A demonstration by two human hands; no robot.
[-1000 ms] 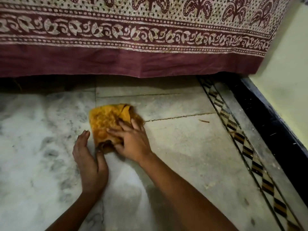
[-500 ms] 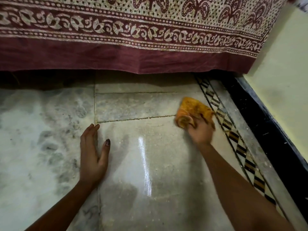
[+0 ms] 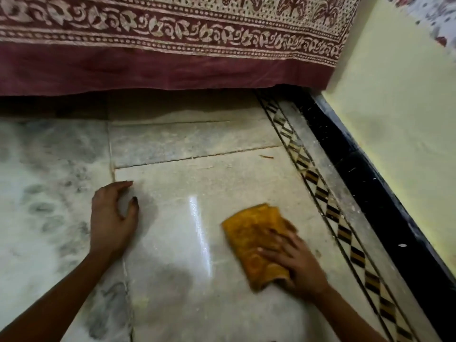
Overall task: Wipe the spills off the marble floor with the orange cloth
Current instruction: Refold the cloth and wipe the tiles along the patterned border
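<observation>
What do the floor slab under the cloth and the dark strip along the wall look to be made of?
Floor slab: polished marble by its look, pale with grey veins and a bright glare streak. Dark strip: apparently black polished stone, glossy and dust-flecked, though painted skirting can't be excluded.

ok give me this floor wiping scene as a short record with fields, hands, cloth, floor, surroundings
left hand: left hand on the white marble floor, fingers curled, holding nothing
right hand: right hand pressed flat on the folded orange cloth
cloth: lies flat on the floor, left of the black and tan patterned border strip
floor: glossy streak of reflected light between the hands
surroundings: maroon printed bedsheet hanging at the top, pale yellow wall on the right
</observation>
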